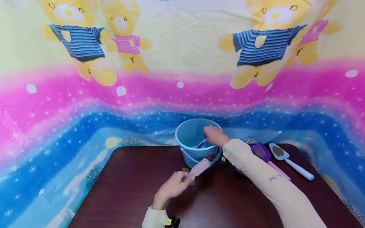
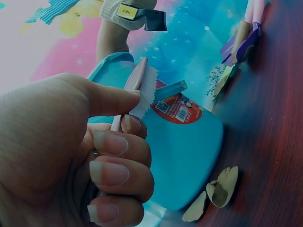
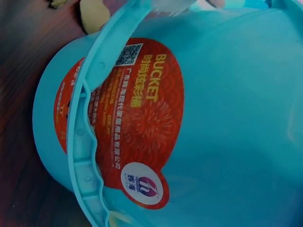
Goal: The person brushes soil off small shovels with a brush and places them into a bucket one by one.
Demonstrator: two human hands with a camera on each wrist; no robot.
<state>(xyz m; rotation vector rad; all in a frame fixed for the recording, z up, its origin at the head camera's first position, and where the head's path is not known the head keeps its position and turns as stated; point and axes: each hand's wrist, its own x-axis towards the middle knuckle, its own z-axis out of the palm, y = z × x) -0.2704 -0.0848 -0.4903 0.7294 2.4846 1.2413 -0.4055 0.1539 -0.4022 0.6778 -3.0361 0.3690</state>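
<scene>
My left hand (image 1: 175, 185) grips a pink brush (image 1: 198, 169) by its handle, thumb along its back. White bristles (image 2: 147, 92) face the side of a light-blue bucket (image 1: 196, 156). My right hand (image 1: 215, 134) is at the bucket's right rim, fingers curled and pointing down inside. A slim light-blue piece (image 1: 201, 143) runs down from those fingers into the bucket; its lower part is hidden. In the right wrist view the bucket's handle (image 3: 80, 156) hangs across a red label (image 3: 142, 113); the right hand is out of that view.
Tan, cupped pieces (image 2: 223, 187) lie on the dark table (image 1: 128, 183) beside the bucket. To the right lie a purple scoop (image 1: 260, 152) with a pink handle (image 1: 279, 171), and a light-blue trowel (image 1: 279, 152) with brown on its blade. A printed cloth (image 1: 171, 91) hangs behind.
</scene>
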